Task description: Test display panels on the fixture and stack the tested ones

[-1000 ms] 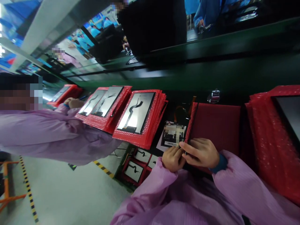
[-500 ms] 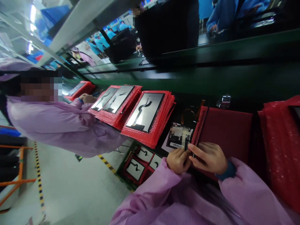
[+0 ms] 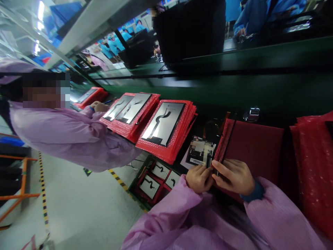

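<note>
My left hand (image 3: pixel 199 178) is curled at the lower edge of a dark device with exposed parts and a barcode label (image 3: pixel 199 151). Against it, my right hand (image 3: pixel 234 176) has thumb and forefinger pinched near the end of a thin dark strip (image 3: pixel 229 139). The strip stands along the left edge of a dark red sheet (image 3: pixel 256 149). What the left fingers grip is hidden; the item between the right fingertips is too small to tell. White paper (image 3: pixel 185 160) shows under the device.
Red bubble-wrap stacks with display panels (image 3: pixel 162 123) lie to the left, and more red wrap (image 3: pixel 312 166) at the right. A green crate (image 3: pixel 145 208) holds panels below. A person in a pink sleeve (image 3: pixel 62 139) sits at left. A metallic object (image 3: pixel 252 114) lies behind.
The whole view has shifted slightly, so things appear a little further right. Both hands keep nearly the same pose at the device.
</note>
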A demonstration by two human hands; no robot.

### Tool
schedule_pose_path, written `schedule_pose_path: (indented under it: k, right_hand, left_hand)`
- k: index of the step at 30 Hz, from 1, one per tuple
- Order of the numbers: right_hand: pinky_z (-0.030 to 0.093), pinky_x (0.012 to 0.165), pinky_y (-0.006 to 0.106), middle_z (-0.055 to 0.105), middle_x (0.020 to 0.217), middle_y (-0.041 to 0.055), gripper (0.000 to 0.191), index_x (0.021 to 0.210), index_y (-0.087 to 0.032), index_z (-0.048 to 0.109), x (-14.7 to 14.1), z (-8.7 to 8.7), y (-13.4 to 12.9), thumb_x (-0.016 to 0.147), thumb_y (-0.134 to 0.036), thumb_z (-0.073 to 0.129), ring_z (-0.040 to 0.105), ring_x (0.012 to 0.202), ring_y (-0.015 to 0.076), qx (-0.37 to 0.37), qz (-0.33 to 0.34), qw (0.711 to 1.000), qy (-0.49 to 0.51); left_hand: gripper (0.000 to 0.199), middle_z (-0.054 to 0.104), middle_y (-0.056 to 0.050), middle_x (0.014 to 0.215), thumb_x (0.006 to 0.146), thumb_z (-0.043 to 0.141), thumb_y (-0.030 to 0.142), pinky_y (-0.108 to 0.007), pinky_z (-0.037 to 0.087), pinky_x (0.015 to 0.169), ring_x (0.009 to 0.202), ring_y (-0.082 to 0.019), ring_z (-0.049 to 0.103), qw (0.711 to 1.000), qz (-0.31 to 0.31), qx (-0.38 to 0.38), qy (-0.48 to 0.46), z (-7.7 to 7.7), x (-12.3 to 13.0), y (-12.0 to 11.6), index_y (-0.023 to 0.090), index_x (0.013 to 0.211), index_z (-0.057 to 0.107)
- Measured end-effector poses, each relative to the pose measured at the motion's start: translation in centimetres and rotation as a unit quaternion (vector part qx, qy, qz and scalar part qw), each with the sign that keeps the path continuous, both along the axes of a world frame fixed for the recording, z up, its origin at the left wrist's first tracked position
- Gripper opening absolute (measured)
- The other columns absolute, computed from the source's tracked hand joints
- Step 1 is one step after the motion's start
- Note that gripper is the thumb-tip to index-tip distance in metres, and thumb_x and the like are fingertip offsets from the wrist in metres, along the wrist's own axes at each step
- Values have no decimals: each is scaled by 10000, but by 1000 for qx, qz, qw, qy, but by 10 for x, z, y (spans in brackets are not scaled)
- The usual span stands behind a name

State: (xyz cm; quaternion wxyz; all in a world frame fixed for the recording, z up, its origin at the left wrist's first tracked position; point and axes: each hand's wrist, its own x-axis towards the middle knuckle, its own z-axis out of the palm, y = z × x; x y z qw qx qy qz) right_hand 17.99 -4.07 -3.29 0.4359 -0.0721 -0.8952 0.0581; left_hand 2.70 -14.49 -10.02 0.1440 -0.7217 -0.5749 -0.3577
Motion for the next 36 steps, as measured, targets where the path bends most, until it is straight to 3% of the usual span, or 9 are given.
schedule_pose_path:
  k: [36]
  right_hand:
    - [445, 545, 253, 636, 652, -32, 283, 1255, -188, 538, 0, 0, 0, 1027, -301, 413, 573, 540, 122, 9, -8, 1000, 3]
  left_hand:
    - [197, 609, -19, 605, 894, 444, 189, -299, 378, 494, 524, -153, 552, 1000, 0, 3, -2, 2, 1, 0, 170, 907, 640]
